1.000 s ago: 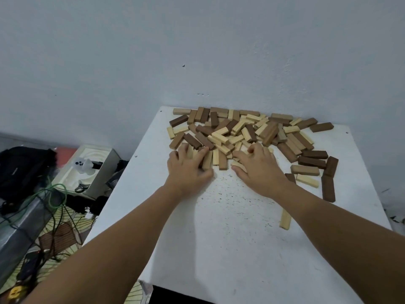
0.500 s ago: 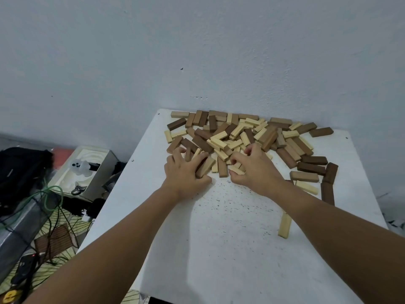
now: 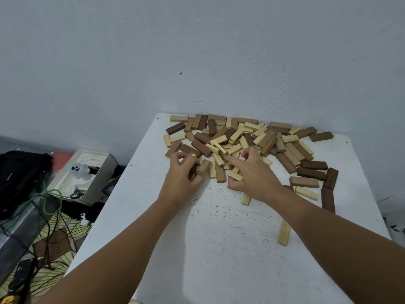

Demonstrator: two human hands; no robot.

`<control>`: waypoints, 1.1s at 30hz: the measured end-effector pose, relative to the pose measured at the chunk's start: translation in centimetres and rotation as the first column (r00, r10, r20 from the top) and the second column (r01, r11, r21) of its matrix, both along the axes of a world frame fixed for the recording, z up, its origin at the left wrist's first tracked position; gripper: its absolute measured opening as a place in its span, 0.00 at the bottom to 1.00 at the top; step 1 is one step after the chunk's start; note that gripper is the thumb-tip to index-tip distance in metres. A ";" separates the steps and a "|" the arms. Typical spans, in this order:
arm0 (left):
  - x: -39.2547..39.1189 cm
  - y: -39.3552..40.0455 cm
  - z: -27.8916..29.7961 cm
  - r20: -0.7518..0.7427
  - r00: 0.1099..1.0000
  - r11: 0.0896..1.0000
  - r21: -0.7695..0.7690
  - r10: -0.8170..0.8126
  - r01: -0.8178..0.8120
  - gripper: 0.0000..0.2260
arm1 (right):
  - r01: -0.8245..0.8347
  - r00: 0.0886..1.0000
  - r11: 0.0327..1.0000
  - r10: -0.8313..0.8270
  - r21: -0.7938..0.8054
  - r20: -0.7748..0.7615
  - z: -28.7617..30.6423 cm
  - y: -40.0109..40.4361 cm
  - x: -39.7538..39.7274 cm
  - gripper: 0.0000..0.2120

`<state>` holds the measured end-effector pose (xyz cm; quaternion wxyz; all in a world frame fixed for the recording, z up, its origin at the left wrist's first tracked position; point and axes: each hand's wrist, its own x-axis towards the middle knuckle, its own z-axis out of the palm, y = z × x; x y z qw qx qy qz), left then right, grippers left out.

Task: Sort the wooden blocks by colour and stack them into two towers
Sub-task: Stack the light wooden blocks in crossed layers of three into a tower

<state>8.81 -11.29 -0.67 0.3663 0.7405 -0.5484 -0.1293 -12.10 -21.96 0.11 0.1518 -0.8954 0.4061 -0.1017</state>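
Head view: your flat hands have curled since a second ago. Your left hand (image 3: 183, 172) grips a brown block (image 3: 203, 168), your right hand (image 3: 252, 172) pinches a pale block (image 3: 235, 176) at the pile's (image 3: 241, 139) near edge, frame centre; sorting begins, no towers yet.

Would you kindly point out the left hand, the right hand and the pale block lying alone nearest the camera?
left hand (image 3: 181, 174), head view, on the back of the hand.
right hand (image 3: 254, 173), head view, on the back of the hand.
pale block (image 3: 284, 233), head view, on the middle of its top face.
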 end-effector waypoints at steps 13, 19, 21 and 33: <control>-3.3 -10.3 7.9 -0.325 0.944 0.993 0.079 -0.057 0.087 0.26 | -0.002 0.998 1.000 0.001 0.017 0.066 -0.2 -0.8 -0.2 0.11; -2.1 -6.7 4.9 -0.101 0.972 0.976 0.031 -0.210 0.214 0.13 | -0.022 0.991 0.992 0.005 0.125 0.132 0.2 -1.4 -0.4 0.08; -1.7 -4.8 3.0 -0.050 0.976 0.977 -0.001 -0.214 0.214 0.12 | 0.001 0.988 0.987 -0.027 0.164 0.154 0.7 -1.4 -0.4 0.08; -5.5 -2.3 1.0 0.247 0.886 0.920 0.086 -0.392 0.383 0.20 | 0.192 0.947 0.977 -0.209 0.089 0.246 3.1 -3.9 -2.7 0.22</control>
